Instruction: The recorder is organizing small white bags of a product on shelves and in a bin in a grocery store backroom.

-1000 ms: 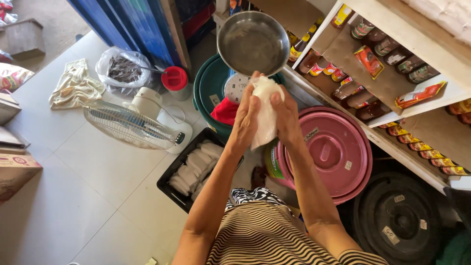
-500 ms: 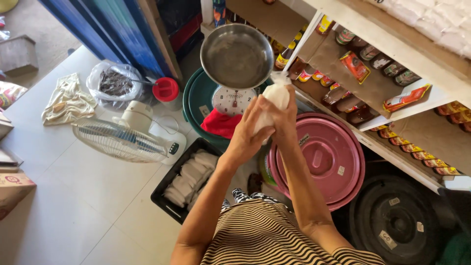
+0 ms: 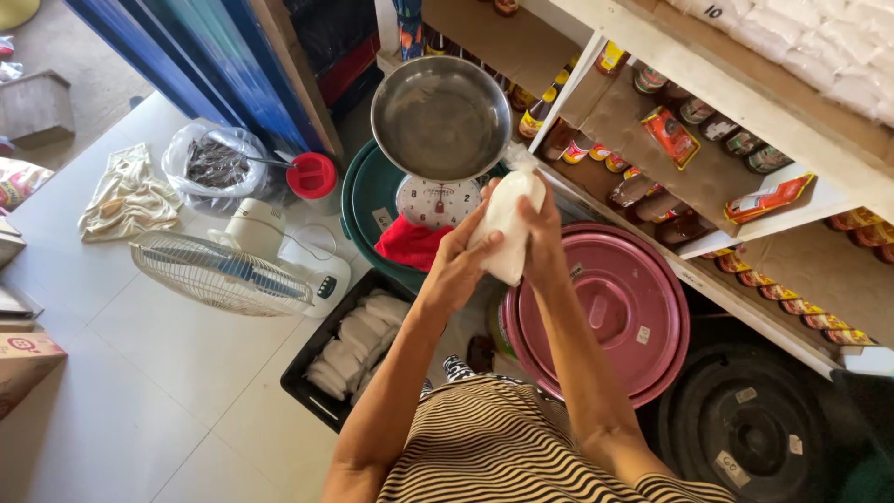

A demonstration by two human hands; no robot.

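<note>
Both my hands hold a small white filled plastic bag (image 3: 507, 224) in front of me. My left hand (image 3: 456, 265) grips its lower side and my right hand (image 3: 543, 240) wraps its right side near the twisted top. Just beyond the bag stands a weighing scale with a round metal pan (image 3: 440, 116) and a white dial (image 3: 438, 200); the pan holds nothing. A red cloth (image 3: 410, 242) lies at the scale's foot. A black crate (image 3: 321, 387) with several white packed bags sits low at my left.
A pink lidded basin (image 3: 615, 312) and a black lid (image 3: 745, 424) lie at my right. Wooden shelves (image 3: 708, 140) hold bottles and cans. A white table fan (image 3: 223, 275), a red-lidded jar (image 3: 312, 177), a clear bag (image 3: 209, 163) and a rag (image 3: 126, 200) rest on the tiled floor.
My hands have carried the white bag a little to the right and nearer the scale pan's edge. The view has shifted slightly; the pan stays bare.
</note>
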